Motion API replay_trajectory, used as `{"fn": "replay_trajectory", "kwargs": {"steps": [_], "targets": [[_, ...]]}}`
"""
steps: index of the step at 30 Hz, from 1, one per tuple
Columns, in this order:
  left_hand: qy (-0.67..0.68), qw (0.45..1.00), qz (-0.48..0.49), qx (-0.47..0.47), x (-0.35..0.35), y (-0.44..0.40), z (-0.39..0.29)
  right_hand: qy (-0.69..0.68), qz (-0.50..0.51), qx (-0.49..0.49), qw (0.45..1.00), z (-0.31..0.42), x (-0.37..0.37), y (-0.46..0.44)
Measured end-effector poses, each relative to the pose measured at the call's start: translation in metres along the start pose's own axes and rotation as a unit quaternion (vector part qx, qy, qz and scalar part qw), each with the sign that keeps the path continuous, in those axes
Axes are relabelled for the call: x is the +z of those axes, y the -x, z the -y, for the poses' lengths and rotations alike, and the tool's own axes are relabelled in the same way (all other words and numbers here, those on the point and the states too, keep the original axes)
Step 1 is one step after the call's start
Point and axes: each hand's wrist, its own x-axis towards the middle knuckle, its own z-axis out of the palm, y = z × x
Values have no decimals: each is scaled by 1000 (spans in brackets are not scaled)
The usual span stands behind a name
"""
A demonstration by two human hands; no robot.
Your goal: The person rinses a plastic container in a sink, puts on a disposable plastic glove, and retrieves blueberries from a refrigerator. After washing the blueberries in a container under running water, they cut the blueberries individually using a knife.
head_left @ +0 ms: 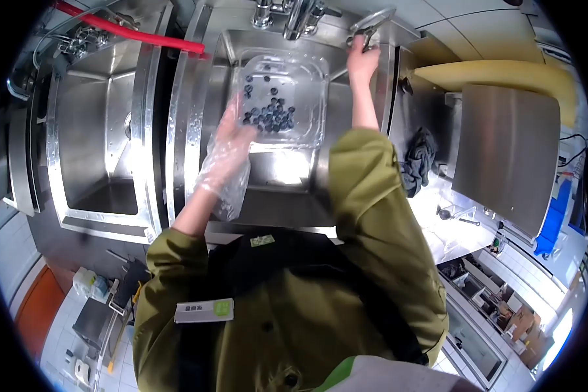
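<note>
Fingers, left hand (227,140): closed on the near left edge of the clear container; loose transparent plastic glove, gathered at the wrist.

Fingers, right hand (362,65): curled around a metal fitting (370,34) at the far right corner of the sink (287,173); exact form of the fitting partly hidden by the grip.

Clear container (310,98): one, rectangular, see-through, over the far half of the sink; whether it rests on anything cannot be told.

Berries (270,117): many, small, round, dark blue; inside the container, mostly clustered toward its near side, several scattered to its left and far sides.

Faucet (297,21): metal, at the far edge of the sink.

Second sink (88,144): stainless, left of the sink.

Hose (137,34): red, its end by the far left corner of the sink.

Cloth (419,162): dark, crumpled, right of the sink.
</note>
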Motion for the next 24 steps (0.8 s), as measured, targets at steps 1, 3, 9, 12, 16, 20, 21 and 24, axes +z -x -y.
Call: {"fn": "replay_trajectory", "kwargs": {"steps": [1, 3, 9, 12, 16, 20, 21, 24], "targets": [[27, 1000, 1, -13, 4, -2, -2, 56, 27, -6, 998, -1, -5, -7], [36, 999, -16, -37, 10, -7, -9, 159, 0, -72, 985, 18, -16, 4], [10, 999, -4, -44, 17, -23, -11, 352, 68, -234, 904, 25, -23, -2], [59, 998, -4, -31, 20, -33, 4, 412, 73, -295, 859, 20, -16, -5], [38, 998, -41, 34, 26, -50, 45, 494, 95, -348, 791, 20, -18, -9], [68, 993, -14, -94, 25, -54, 42, 455, 122, -383, 795, 73, -35, 1], [73, 996, -43, -42, 28, -62, 62, 400, 109, -432, 801, 74, -31, -1], [29, 999, 32, -30, 17, -72, 88, 274, 112, -484, 824, 67, -15, -10]]}}
